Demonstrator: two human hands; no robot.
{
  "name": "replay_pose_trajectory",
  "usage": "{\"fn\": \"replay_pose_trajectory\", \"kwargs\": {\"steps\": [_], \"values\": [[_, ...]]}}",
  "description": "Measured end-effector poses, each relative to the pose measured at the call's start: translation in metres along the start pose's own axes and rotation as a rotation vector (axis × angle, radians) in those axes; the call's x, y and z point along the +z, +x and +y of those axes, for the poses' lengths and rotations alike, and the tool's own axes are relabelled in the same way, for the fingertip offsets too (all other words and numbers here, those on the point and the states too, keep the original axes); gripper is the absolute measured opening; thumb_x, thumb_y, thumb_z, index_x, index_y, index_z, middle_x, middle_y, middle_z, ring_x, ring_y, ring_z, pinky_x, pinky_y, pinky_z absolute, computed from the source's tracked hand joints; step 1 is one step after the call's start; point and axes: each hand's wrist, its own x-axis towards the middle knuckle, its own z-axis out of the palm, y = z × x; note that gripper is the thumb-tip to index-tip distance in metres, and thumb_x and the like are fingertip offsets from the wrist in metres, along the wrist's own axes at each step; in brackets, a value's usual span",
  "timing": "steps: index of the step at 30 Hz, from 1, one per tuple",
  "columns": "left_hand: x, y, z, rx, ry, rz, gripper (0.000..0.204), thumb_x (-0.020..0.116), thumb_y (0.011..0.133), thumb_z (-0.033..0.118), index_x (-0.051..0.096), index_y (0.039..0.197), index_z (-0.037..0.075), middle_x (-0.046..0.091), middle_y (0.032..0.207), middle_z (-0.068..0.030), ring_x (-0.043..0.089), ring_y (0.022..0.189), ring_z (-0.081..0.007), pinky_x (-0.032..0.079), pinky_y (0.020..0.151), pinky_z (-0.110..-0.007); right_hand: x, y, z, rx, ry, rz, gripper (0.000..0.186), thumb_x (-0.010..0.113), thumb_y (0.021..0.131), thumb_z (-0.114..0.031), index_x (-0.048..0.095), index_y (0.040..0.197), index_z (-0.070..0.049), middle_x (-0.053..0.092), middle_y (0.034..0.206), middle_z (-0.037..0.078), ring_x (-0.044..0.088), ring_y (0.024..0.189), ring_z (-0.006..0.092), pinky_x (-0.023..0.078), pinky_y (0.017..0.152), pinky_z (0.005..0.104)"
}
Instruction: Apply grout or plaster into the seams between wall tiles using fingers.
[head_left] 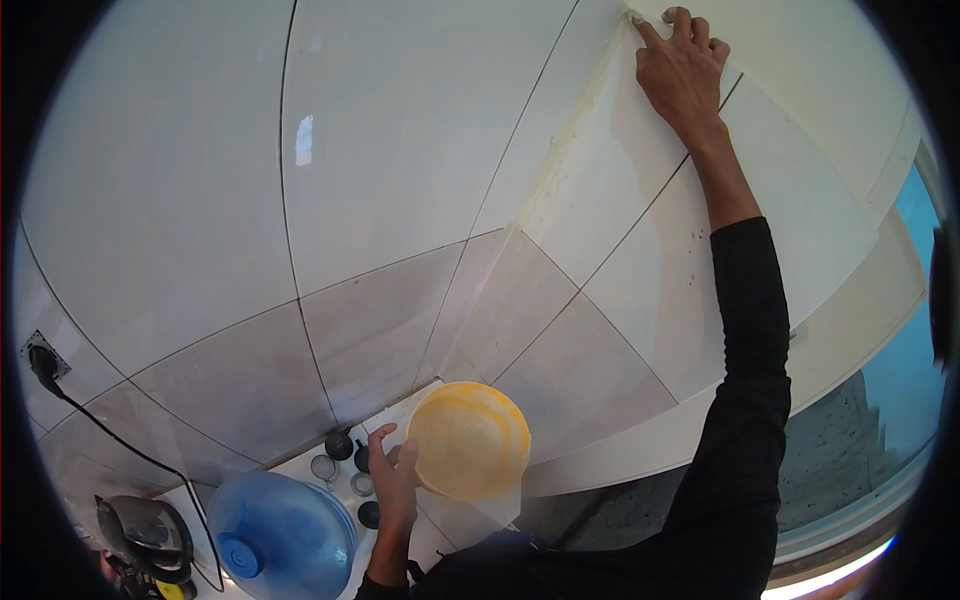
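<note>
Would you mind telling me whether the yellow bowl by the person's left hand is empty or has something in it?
Empty: the yellow bowl faces the camera and shows only its bare, stained inside beside the left hand.

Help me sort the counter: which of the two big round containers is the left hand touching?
The yellow bowl; the left hand rests on its rim. The blue water jug sits apart.
</note>
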Motion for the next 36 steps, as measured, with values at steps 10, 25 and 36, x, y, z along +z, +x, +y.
{"fn": "replay_pose_trajectory", "kwargs": {"steps": [10, 25, 36], "values": [[0.001, -0.002, -0.001, 0.007, 0.002, -0.014, 0.050, 0.069, 0.099, 0.027, 0.046, 0.138, 0.006, 0.068, 0.105, -0.0142, 0.065, 0.092, -0.0173, 0.053, 0.078, -0.031, 0.008, -0.005, 0.004, 0.030, 0.097, 0.054, 0.047, 0.061, 0.090, -0.018, 0.070, 0.136, -0.027, 0.057, 0.136, 0.007, 0.051, 0.127, 0.0247, 0.035, 0.108, 0.0490], [-0.005, 0.001, -0.004, 0.001, -0.048, 0.004, 0.048, 0.069, 0.099, 0.025, 0.047, 0.137, 0.007, 0.069, 0.104, -0.0135, 0.065, 0.094, -0.0165, 0.053, 0.078, -0.030, 0.011, -0.010, -0.013, 0.040, 0.046, 0.141, 0.046, 0.062, 0.087, -0.015, 0.074, 0.131, -0.022, 0.057, 0.135, 0.011, 0.048, 0.128, 0.0285, 0.030, 0.109, 0.0607], [-0.008, 0.002, -0.016, 0.015, 0.009, 0.011, 0.047, 0.068, 0.100, 0.023, 0.047, 0.138, 0.007, 0.068, 0.105, -0.0116, 0.065, 0.094, -0.0163, 0.052, 0.079, -0.030, 0.018, -0.006, -0.024, 0.151, 0.087, 0.168, 0.048, 0.062, 0.087, -0.015, 0.071, 0.134, -0.017, 0.057, 0.137, 0.015, 0.048, 0.131, 0.0305, 0.027, 0.113, 0.0577]]}}
